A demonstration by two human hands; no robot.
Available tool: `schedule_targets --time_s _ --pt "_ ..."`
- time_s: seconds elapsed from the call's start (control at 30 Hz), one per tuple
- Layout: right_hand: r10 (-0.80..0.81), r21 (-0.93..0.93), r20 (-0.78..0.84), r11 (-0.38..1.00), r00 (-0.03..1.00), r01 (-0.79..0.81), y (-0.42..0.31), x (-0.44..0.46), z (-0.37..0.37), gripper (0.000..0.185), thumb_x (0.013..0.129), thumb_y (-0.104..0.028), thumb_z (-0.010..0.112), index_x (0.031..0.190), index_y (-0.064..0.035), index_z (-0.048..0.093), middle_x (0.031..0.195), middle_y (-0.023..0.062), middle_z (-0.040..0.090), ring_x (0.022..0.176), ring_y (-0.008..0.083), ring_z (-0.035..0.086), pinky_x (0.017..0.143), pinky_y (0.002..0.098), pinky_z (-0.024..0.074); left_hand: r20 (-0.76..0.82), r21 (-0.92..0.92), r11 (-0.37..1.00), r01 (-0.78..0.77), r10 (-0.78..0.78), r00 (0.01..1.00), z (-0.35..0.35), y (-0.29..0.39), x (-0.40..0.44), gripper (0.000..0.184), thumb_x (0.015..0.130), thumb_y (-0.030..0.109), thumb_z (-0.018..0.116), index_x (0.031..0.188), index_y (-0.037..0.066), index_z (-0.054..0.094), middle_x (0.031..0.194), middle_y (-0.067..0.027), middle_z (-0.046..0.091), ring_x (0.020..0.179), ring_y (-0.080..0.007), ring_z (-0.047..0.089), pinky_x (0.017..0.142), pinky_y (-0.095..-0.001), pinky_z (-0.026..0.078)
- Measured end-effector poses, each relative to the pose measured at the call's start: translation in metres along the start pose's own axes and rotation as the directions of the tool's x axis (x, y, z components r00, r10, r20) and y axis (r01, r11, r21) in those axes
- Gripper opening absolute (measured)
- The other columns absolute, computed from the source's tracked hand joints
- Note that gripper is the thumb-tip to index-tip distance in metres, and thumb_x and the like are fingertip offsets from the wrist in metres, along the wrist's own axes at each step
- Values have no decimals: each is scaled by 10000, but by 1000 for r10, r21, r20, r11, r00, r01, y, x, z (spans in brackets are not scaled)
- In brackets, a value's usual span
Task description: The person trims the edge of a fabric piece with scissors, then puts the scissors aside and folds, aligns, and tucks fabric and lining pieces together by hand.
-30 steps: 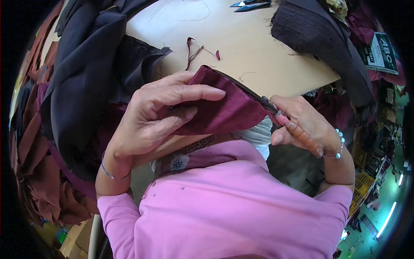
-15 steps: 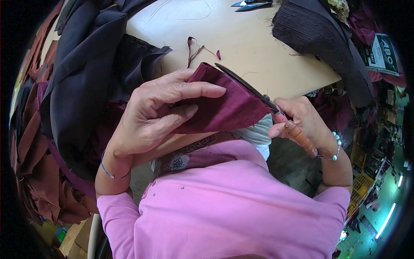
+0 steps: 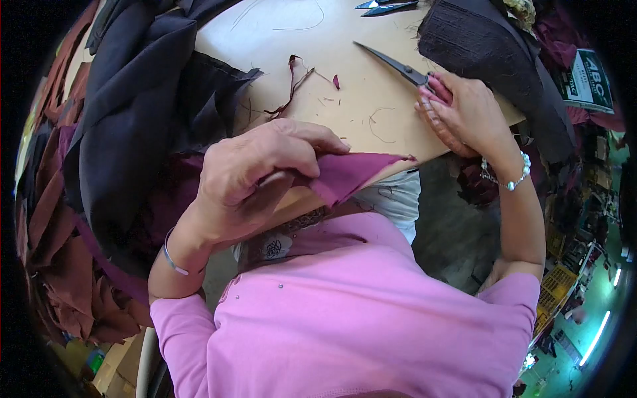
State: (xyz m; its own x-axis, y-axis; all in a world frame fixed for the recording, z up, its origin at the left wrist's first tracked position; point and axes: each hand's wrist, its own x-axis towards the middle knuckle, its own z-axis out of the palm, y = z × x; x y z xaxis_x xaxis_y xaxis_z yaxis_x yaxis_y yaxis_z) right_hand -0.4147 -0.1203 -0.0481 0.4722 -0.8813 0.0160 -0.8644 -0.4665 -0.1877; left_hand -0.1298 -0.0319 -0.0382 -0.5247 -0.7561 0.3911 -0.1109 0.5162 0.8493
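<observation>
A maroon piece of cloth (image 3: 355,171) is gripped in my left hand (image 3: 255,172), its pointed end sticking out to the right over the table's front edge. My right hand (image 3: 464,116) is closed round the handles of a pair of scissors (image 3: 391,61). The dark blades look closed and point up and left, apart from the cloth. Thread scraps and a twisted maroon strip (image 3: 292,86) lie on the pale table (image 3: 371,99) between the hands. Part of the cloth is hidden behind my left fingers.
Black cloth (image 3: 133,113) is heaped at the left, beside brown pieces (image 3: 73,285). A dark frayed stack of cloth (image 3: 478,53) drapes over the table's right side. Blue-bladed snips (image 3: 388,8) lie at the far edge. A green and white ABC bag (image 3: 589,83) is at the right.
The scissors have moved up and away from the cloth's edge, and their blades now look closed. My left hand has turned over the cloth, so less of it shows. Small scraps are newly visible on the table.
</observation>
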Motion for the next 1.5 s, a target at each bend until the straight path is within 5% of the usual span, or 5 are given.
schedule_targets --time_s 0.63,0.9,1.17,1.27,1.5 --pt "-481 623 -15 682 877 385 -75 -14 9 278 635 -73 641 886 -20 533 883 81 552 832 299 540 721 380 410 -8 73 993 90 -90 996 4 8 5 219 706 107 668 869 57 531 977 -159 608 929 -291 598 759 -347 486" --pt "-317 709 -98 643 943 289 -77 -7 47 241 636 -12 602 871 -55 573 904 78 579 824 273 538 714 359 415 -162 779 510 364 -398 903 -26 57 -46 396 708 180 658 1066 64 534 1198 -118 505 1170 -343 414 978 -428 299" --pt "-555 207 -278 762 784 613 -99 30 55 286 721 -207 565 953 -46 606 1228 126 454 1203 293 338 968 506 258 -476 722 307 620 -431 767 -12 -7 -91 443 835 329 513 1250 196 435 1390 -59 278 1270 -360 241 978 -589 204" --pt "-522 -137 132 832 843 537 -109 44 53 243 740 -264 545 723 -55 668 766 109 629 920 269 566 996 494 207 -512 738 169 653 -490 705 -12 -13 -76 470 856 363 455 1300 235 370 1419 -54 225 1300 -345 185 978 -615 174" --pt "-281 106 -594 902 754 419 -69 52 55 202 782 -80 534 966 -11 579 981 166 557 946 342 493 827 416 368 -573 720 285 633 -272 773 -12 -66 -22 481 844 412 478 1272 204 405 1390 -100 269 1264 -388 236 979 -618 211"
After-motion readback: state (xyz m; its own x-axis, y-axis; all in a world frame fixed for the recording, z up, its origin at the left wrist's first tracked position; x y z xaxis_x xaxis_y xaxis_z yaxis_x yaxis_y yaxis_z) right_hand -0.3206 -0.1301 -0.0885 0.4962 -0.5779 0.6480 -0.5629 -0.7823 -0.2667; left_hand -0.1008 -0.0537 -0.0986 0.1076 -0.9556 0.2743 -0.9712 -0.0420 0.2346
